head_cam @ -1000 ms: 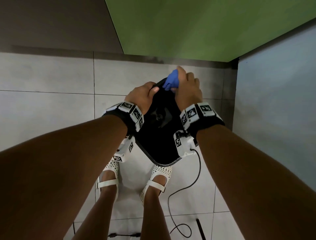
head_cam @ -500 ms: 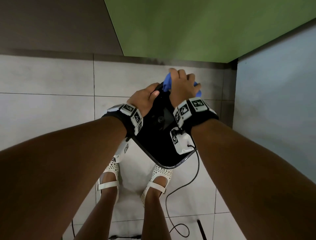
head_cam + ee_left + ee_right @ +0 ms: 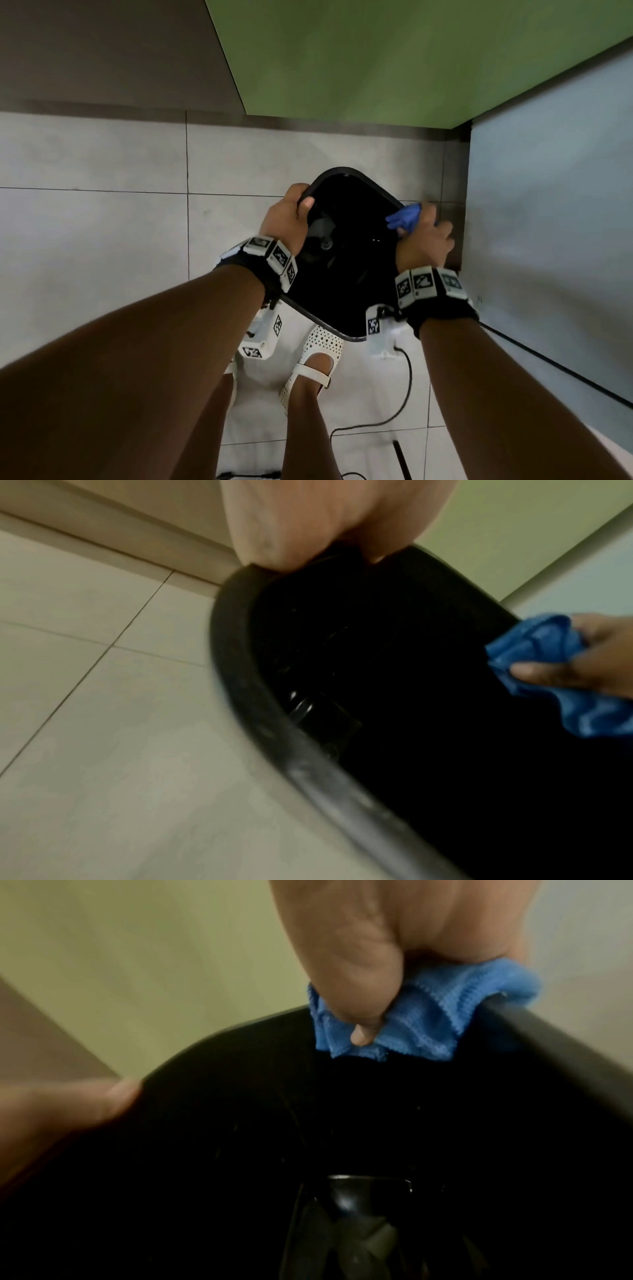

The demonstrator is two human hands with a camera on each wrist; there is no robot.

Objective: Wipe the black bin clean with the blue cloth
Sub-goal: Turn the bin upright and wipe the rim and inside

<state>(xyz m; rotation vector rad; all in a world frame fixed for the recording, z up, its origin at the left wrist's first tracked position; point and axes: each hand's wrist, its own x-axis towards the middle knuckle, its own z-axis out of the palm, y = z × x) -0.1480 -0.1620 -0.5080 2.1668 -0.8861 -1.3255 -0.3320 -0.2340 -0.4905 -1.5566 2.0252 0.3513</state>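
1. The black bin [image 3: 346,260] stands on the tiled floor [image 3: 102,240] in front of me, close to the corner where the green wall [image 3: 376,58] meets the pale panel [image 3: 548,222]. I am looking straight down into its open mouth; the inside is too dark to judge for dirt.
2. The blue cloth [image 3: 404,217] is bunched over the rim on the bin's right side. From the right wrist view it wraps the edge, part inside and part outside.
3. My right hand [image 3: 423,240] is closed around the cloth, thumb pressing it against the inner wall and fingers curled over the outside of the rim.
4. My left hand [image 3: 286,221] clamps the opposite rim, thumb hooked inside and fingers outside, which I read as steadying the bin while the other hand rubs.
5. Progress, as I judge it: the wipe is under way on the rim's right side. The left wrist view shows a dull, greyish film along the near rim [image 3: 342,791], though blur makes that uncertain, so I take that stretch as not yet cleaned. The inner walls, the bottom and the outer sides look untouched as far as I can tell.
6. Around this: my sandalled foot [image 3: 318,356] beside the bin's near edge, and a black cable [image 3: 394,404] trailing over the tiles.
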